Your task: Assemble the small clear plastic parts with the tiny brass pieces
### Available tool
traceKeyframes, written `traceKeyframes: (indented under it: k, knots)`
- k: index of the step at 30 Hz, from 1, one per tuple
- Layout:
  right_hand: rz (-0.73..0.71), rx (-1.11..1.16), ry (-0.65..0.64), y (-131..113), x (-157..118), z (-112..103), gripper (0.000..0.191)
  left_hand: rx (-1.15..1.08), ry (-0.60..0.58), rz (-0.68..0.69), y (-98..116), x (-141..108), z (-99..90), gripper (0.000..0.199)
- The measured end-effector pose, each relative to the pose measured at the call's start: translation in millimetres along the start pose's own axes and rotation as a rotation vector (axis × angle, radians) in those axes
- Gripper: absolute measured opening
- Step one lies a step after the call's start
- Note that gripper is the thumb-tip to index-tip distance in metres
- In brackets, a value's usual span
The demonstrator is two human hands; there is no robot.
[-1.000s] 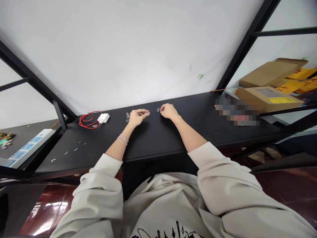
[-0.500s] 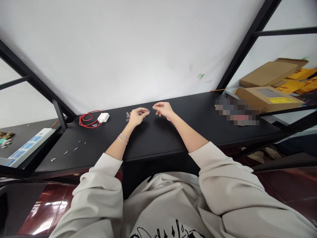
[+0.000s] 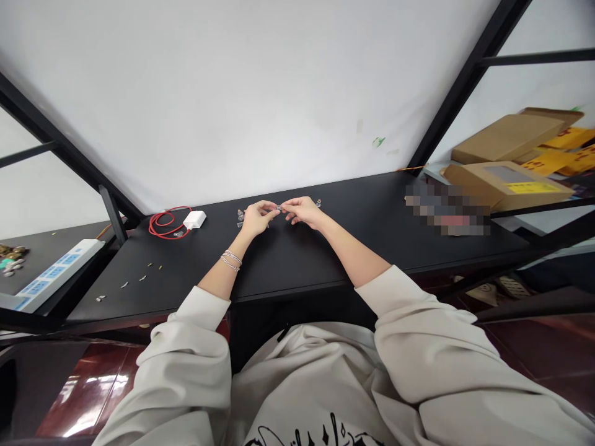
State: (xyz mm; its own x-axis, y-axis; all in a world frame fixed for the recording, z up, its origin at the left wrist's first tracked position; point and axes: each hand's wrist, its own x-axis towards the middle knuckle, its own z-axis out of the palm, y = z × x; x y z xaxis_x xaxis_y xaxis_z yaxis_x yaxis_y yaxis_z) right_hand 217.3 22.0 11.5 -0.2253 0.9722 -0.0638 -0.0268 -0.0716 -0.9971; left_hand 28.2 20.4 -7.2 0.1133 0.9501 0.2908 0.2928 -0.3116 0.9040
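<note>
My left hand [image 3: 260, 217] is above the black tabletop, closed in a pinch on a tiny clear glass bottle [image 3: 279, 208]. From the other side my right hand [image 3: 301, 210] reaches the bottle with thumb and forefinger pressed together. Whatever those right fingertips hold is too small and hidden to name. Several more little clear bottles [image 3: 240, 215], with brownish tops, stand just left of my left hand. Another one [image 3: 318, 202] shows behind my right hand.
A white charger [image 3: 194, 219] with a coiled red cable [image 3: 160, 234] lies at the left. Several tiny pieces [image 3: 142, 278] are scattered nearer the front left. Cardboard boxes [image 3: 506, 183] sit at the right, beside a blurred item [image 3: 446, 210]. A power strip [image 3: 58, 272] lies far left.
My right hand has moved left, and its fingertips now meet the bottle in my left hand. The small bottle behind my right hand has come into view. My left hand stays put.
</note>
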Motion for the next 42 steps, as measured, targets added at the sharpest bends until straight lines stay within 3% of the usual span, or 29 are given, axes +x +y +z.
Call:
traceKeyframes:
  k: [16,24,36,42]
  knots:
    - [0.012,0.083,-0.082,-0.1,-4.0,-3.2,0.007,-0.144,-0.044,-0.012,-4.7,1.0,1.1,0.032]
    - [0.066,0.265,-0.146,-1.0,-6.7,2.6,0.013,-0.196,-0.058,-0.065,1.5,-1.4,2.3,0.039]
    - [0.099,0.318,-0.174,-0.4,-9.6,6.2,0.015,-0.292,-0.060,-0.039,9.5,-12.0,0.5,0.046]
    - [0.083,0.319,-0.185,-1.7,-10.6,9.5,0.015,-0.325,-0.125,-0.091,10.2,-15.1,-3.7,0.051]
